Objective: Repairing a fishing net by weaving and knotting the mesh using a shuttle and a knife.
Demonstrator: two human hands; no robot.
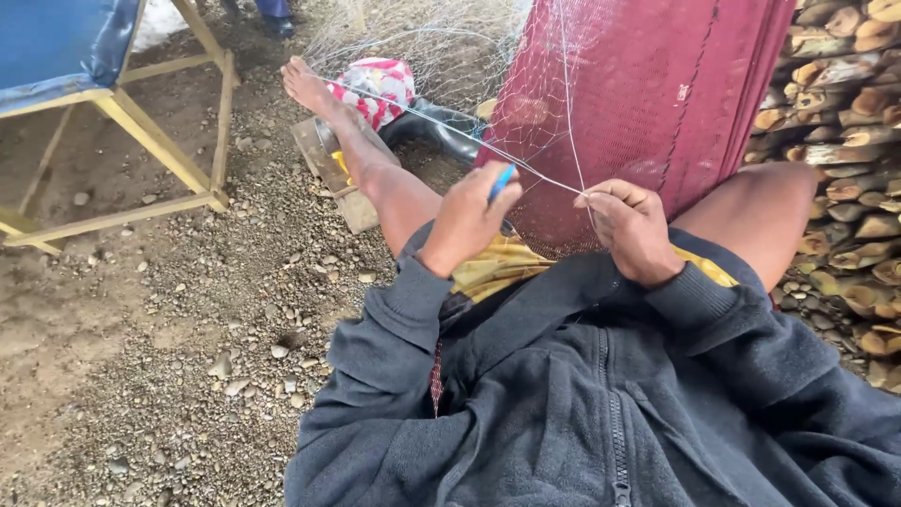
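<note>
Head view: the left hand (466,218) is closed in a pinch around a blue needle (501,182), whose tip pokes up just above the knuckles. The right hand (631,228) is closed too, fingers curled tight on the net (441,42) line at its upper left edge. A taut strand runs between the two hands and on up-left past the left hand towards the bare foot (308,83). Red mesh (638,94) hangs just beyond the right hand; stacked firewood (845,113) lies further to its right.
</note>
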